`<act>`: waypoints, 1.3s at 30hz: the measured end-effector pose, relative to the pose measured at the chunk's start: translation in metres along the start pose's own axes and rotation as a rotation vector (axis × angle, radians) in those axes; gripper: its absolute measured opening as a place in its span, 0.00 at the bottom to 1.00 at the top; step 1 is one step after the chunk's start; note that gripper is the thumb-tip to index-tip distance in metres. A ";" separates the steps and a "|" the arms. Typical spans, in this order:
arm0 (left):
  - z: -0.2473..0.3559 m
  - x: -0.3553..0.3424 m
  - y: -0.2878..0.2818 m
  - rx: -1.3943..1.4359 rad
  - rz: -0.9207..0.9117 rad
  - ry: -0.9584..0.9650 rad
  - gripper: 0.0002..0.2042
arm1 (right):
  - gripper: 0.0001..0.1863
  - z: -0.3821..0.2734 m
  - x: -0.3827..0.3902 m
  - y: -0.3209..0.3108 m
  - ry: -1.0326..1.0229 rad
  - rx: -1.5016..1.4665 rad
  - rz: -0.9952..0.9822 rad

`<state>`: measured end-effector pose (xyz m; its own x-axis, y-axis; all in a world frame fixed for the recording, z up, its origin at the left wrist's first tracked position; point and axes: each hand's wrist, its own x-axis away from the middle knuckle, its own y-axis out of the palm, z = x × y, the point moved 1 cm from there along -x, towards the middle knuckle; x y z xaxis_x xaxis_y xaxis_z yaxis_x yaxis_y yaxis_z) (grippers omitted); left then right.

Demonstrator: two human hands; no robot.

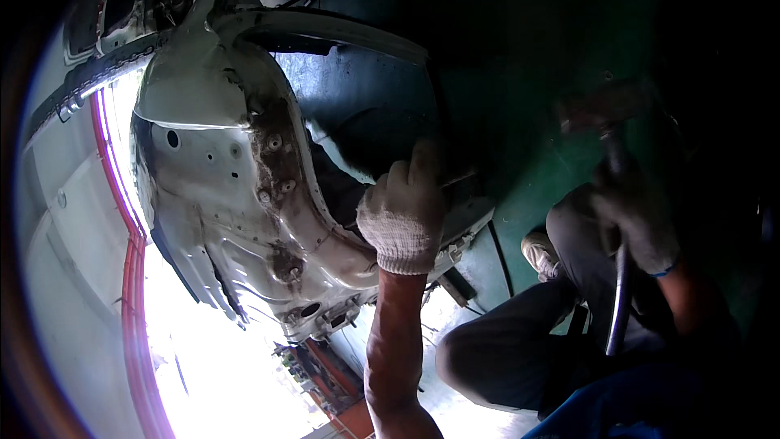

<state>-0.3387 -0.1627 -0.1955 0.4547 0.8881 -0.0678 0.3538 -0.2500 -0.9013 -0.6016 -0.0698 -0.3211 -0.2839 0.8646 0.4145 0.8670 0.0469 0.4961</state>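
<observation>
My right hand, in a light work glove, is closed around the metal handle of a hammer. The hammer's reddish-brown block head is raised above my bent knee and blurred by motion. My left hand, in a knitted white glove, is closed in front of a pale car body shell, near its curved wheel-arch edge. A thin rod sticks out on the right of that fist; its other end is hidden in shadow. Brown rusty patches and several bolt holes mark the shell's metal.
My bent leg and a shoe are at the lower right, over a green floor. A chain runs along a bar at the upper left. A red post borders a bright opening. Orange-red equipment stands below the shell.
</observation>
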 end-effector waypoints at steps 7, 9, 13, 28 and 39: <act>0.022 0.007 -0.011 0.040 0.048 0.148 0.15 | 0.21 -0.030 0.007 -0.031 -0.063 -0.069 0.366; 0.024 0.004 -0.013 0.029 0.086 0.205 0.22 | 0.20 -0.027 0.008 -0.031 -0.079 -0.044 0.366; 0.019 0.002 -0.018 0.024 0.026 0.195 0.19 | 0.18 -0.017 0.007 -0.021 -0.069 -0.104 0.363; 0.021 -0.001 -0.015 0.029 0.073 0.172 0.23 | 0.19 -0.012 0.006 -0.019 -0.018 -0.129 0.396; 0.012 0.000 -0.011 -0.042 0.028 0.117 0.15 | 0.23 -0.016 0.007 -0.016 0.001 -0.120 0.368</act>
<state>-0.3517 -0.1552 -0.1910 0.5562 0.8301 -0.0401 0.3727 -0.2922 -0.8807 -0.6238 -0.0721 -0.3136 0.0368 0.8119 0.5826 0.8568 -0.3256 0.3997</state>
